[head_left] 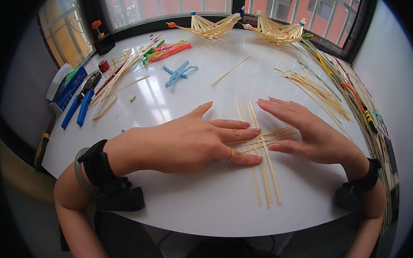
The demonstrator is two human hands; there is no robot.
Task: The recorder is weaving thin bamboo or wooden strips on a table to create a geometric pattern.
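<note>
Several narrow bamboo strips (264,177) cross one another on the white table, some running away from me and others sideways between my hands. My left hand (183,139) lies over the left side of the crossing, fingers spread and fingertips resting on the strips. A ring is on one of its fingers. My right hand (319,136) is at the right side, its thumb and fingers apart around the right ends of the sideways strips, gripping nothing. The left ends of those strips are partly hidden under my left hand.
Blue-handled pliers (84,100), a blue box (70,88) and pipe cleaners (170,51) lie left and back. Blue twisted pipe cleaners (179,73) sit centre-left. Two woven bamboo pieces (215,28) stand by the window. Loose strips (321,95) and long stalks (362,103) line the right.
</note>
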